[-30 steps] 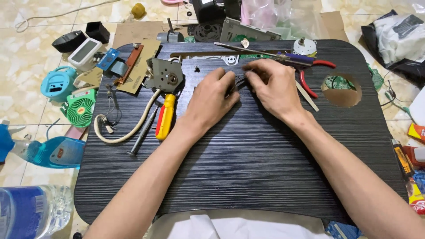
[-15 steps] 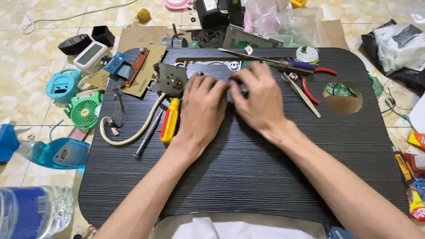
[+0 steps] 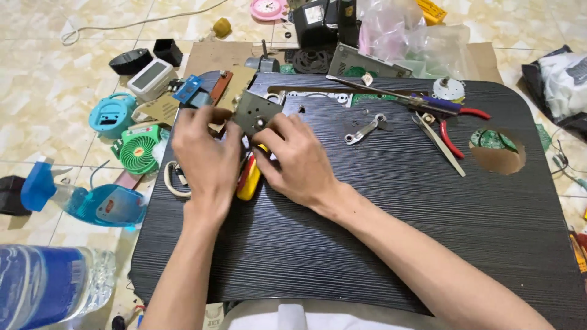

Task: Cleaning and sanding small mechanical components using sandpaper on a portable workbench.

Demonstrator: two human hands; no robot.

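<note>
Both hands meet at a grey metal motor unit [image 3: 254, 112] near the far left of the black lap table [image 3: 391, 232]. My left hand [image 3: 205, 156] grips its left side, and my right hand [image 3: 293, 159] pinches its lower right corner. A yellow and red screwdriver [image 3: 249, 180] lies partly hidden under my right hand. A cream cable [image 3: 168, 183] from the unit curls under my left hand. A small metal bracket [image 3: 365, 130] lies alone on the table, to the right of my hands.
Red-handled pliers [image 3: 452, 131], tweezers [image 3: 443, 143] and a purple-handled tool [image 3: 428, 101] lie at the far right. A round hole [image 3: 498, 151] pierces the table. On the floor at left are a green mini fan [image 3: 139, 150], blue spray bottle [image 3: 85, 201] and water bottle [image 3: 43, 287].
Both hands moved left from the table's middle to the grey motor unit and took hold of it. The small metal bracket they were handling now lies free on the table.
</note>
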